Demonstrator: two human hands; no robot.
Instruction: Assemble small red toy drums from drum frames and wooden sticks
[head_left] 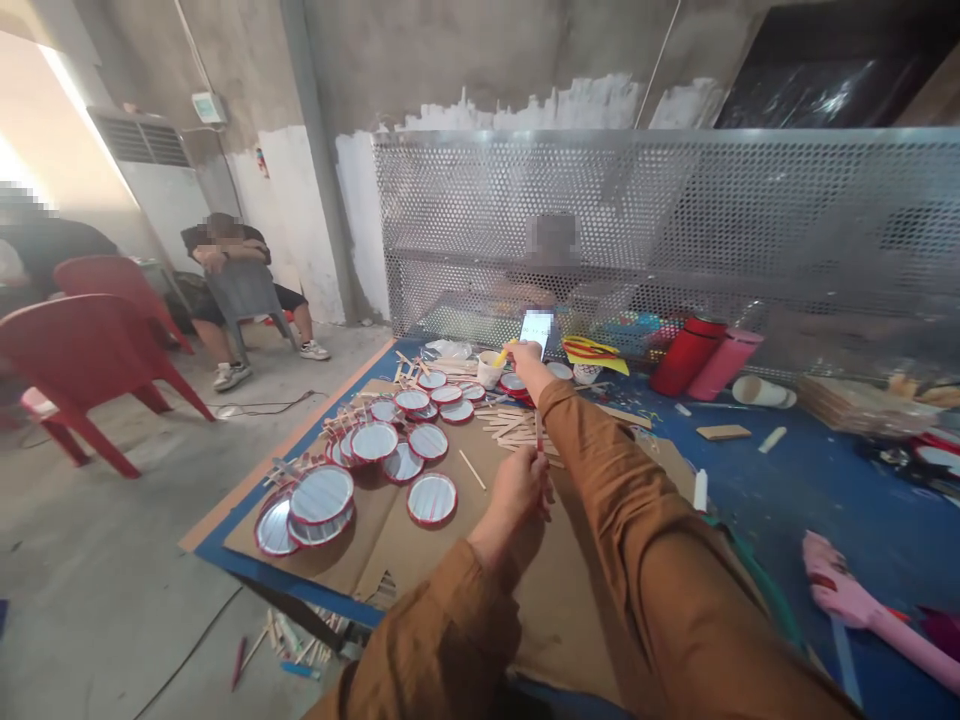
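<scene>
My left hand [516, 498] is closed around a craft stick [539, 432], which points up from its fingers above the cardboard [469, 560]. Farther off, my right hand [527, 358] pinches a yellow tool [504, 356], slanting at the mouth of a white paper cup [490, 372]; its kind is unclear. Close by that hand, a lit phone [535, 332] leans upright. Round mirrors with red rims [433, 498] lie left of my hands, several stacked or overlapping. Loose craft sticks [514, 425] are heaped between my hands and the cup.
A perforated metal screen [645, 200] closes off the table's far side. On the blue tabletop [742, 500] are red and pink bottles [686, 356], a tipped paper cup [763, 392] and a pink glue gun [847, 590]. Red chairs [97, 350] and a seated person [225, 255] are at left.
</scene>
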